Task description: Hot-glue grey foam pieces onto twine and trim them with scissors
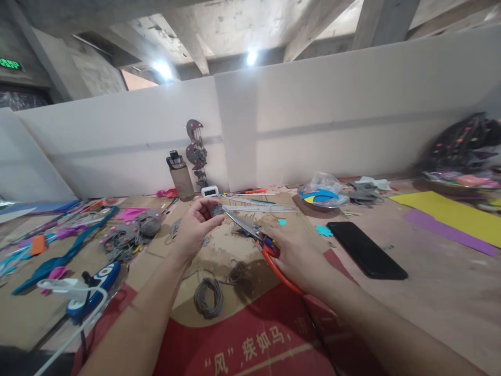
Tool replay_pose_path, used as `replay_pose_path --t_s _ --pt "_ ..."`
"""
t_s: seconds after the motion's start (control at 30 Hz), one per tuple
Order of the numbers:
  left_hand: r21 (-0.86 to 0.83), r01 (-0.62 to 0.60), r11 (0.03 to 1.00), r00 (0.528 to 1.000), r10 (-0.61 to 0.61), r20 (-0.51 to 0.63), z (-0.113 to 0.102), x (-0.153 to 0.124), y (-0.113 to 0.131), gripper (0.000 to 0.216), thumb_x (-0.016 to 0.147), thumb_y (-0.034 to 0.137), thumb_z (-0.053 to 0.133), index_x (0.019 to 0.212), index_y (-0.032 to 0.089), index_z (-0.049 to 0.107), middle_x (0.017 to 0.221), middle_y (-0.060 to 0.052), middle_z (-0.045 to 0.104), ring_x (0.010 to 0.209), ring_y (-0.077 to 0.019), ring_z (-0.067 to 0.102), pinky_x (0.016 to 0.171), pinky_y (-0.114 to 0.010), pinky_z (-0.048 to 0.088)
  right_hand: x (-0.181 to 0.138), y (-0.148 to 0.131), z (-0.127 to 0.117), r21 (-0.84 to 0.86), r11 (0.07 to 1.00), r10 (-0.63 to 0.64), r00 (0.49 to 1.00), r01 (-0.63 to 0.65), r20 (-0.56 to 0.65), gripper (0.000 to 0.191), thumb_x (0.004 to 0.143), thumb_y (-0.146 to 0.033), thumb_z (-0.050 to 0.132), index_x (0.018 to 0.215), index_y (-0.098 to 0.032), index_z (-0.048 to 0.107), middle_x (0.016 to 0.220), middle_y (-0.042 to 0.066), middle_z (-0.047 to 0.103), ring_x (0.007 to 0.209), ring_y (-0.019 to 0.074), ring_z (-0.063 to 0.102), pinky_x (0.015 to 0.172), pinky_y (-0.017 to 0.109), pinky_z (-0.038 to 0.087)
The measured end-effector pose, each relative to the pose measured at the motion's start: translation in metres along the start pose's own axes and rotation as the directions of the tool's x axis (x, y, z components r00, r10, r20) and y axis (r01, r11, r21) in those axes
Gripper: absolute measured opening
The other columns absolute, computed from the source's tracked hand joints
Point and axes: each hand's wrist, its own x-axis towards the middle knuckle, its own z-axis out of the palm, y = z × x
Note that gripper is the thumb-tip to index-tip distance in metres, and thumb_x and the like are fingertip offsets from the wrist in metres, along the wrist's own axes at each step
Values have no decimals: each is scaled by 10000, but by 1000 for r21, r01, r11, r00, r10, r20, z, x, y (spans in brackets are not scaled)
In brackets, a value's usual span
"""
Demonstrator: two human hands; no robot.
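Between the thumb and fingers of my left hand (199,225) is a small dark grey piece (216,210), its exact kind too small to make out. My right hand (287,256) grips a pair of scissors (276,263) with red-orange handles. The metal blades point left, and their tips reach the grey piece. Below the hands, a coil of grey cord (209,297) lies on a cardboard sheet (183,313) with a red printed part. A smaller loose tangle of cord (238,271) lies beside the coil.
A bottle (181,177) stands at the back, near a hanging grey ornament (196,149) with pink dots. To the right lie a black phone (366,249) and a bowl (323,198) with blue pieces. Grey dotted pieces (131,232) and a blue-and-white power strip (94,293) are at left.
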Motion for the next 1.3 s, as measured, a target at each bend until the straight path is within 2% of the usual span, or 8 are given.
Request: replay_pose_path --t_s 0.2,0.43,0.73,0.93,1.03,1.17,1.3 --pt "28 -19 999 1000 19 4 1 -1 2 364 615 189 758 943 186 599 872 -11 587 725 -110 551 634 -224 459 -1 -3 -2 4 1000 24 1000 -24 7 359 769 -201 534 1122 -229 595 879 64 685 756 186 611 645 261 424" --pt "-111 20 994 1000 -20 1 4 -4 4 219 694 232 698 889 168 625 850 -29 609 662 -115 579 635 -262 468 -2 -6 -5 -5 1000 9 1000 -9 -7 344 768 -171 524 1098 -221 608 829 55 689 705 172 610 601 243 406" --pt "-163 34 986 999 -39 -28 7 -4 4 248 683 193 712 912 161 622 853 -24 618 662 -102 586 623 -236 460 -2 -5 -2 50 999 12 1000 -13 5 337 784 -172 494 1098 -231 603 863 48 691 728 169 618 625 245 424" --pt "-230 53 972 998 -62 -31 6 -3 4 264 680 188 716 920 157 611 815 -18 601 649 -99 582 609 -224 460 -2 -4 -3 63 998 0 998 4 -55 289 790 -180 485 1034 -243 626 767 41 679 712 191 612 633 272 435" --pt "-260 60 964 998 -67 -18 6 -3 4 256 679 173 716 913 158 613 795 -12 588 637 -91 572 573 -208 444 -1 -5 -6 58 998 -6 994 13 -105 302 782 -193 507 1065 -234 607 793 50 673 743 203 604 647 282 433" --pt "-321 135 937 991 -129 39 8 -4 7 292 681 173 717 950 165 605 769 -10 590 596 -75 550 525 -186 424 1 -8 -9 21 1000 -17 991 20 -134 358 793 -230 531 1151 -222 549 885 59 651 781 195 583 664 273 420" --pt "-354 241 903 970 -216 111 9 -6 10 319 680 189 722 970 154 594 744 -12 593 575 -69 549 510 -171 430 3 -7 -7 -80 997 -33 987 20 -156 342 805 -252 537 1143 -203 551 924 80 613 824 201 553 703 281 400"
